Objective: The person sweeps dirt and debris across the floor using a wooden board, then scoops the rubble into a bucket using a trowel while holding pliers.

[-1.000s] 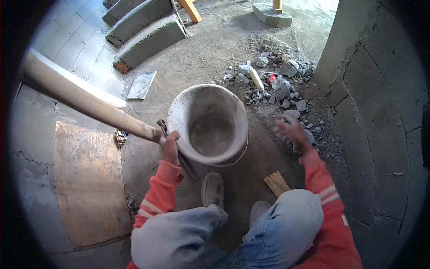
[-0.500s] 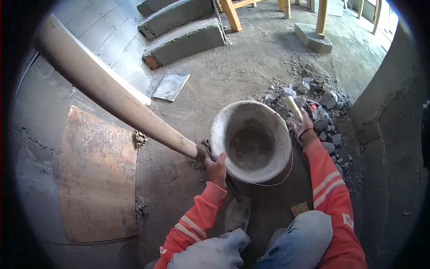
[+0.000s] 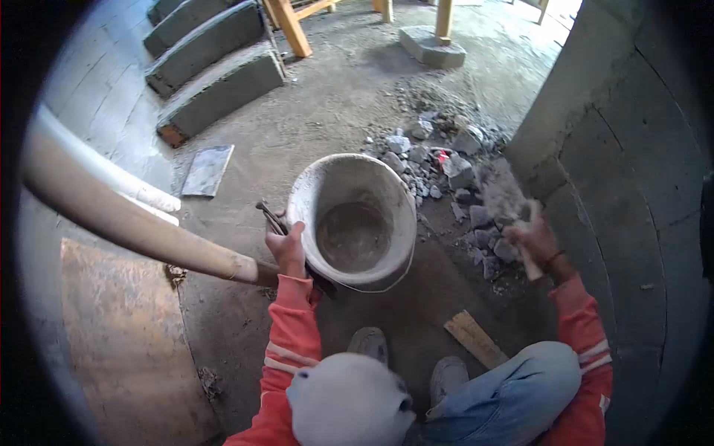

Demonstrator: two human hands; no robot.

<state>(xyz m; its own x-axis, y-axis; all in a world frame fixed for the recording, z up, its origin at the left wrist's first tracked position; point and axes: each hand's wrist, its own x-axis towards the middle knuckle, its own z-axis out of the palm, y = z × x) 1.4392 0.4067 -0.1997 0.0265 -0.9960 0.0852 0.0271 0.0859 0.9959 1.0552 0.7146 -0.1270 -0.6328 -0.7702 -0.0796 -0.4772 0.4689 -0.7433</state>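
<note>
My left hand [image 3: 287, 249] is closed at the left rim of a pale, mortar-crusted bucket [image 3: 300, 182], with a long dark metal tool [image 3: 269, 215] in its grip. The tool runs down along the bucket's outside; its kind is unclear. Dry grey residue covers the bucket's bottom. To the right, my right hand [image 3: 534, 236] is wrapped round the light wooden handle of a trowel-like tool [image 3: 503, 192], whose broad grey head points up and away from me, somewhat blurred. That head is over the right edge of a heap of broken rubble [image 3: 457, 171].
A thick pole [image 3: 149, 223] slants in from the left beside a leaning board [image 3: 130, 327]. Concrete steps [image 3: 223, 89], a flat tile [image 3: 207, 171] and a post on a concrete block [image 3: 431, 50] stand farther off. A wood scrap [image 3: 476, 338] lies near my feet; a block wall [image 3: 617, 171] rises at right.
My right hand has moved from the bucket's right side out to the rubble's right edge, turning the tool so its head shows. My left hand has shifted up along the bucket rim. The view has swung right.
</note>
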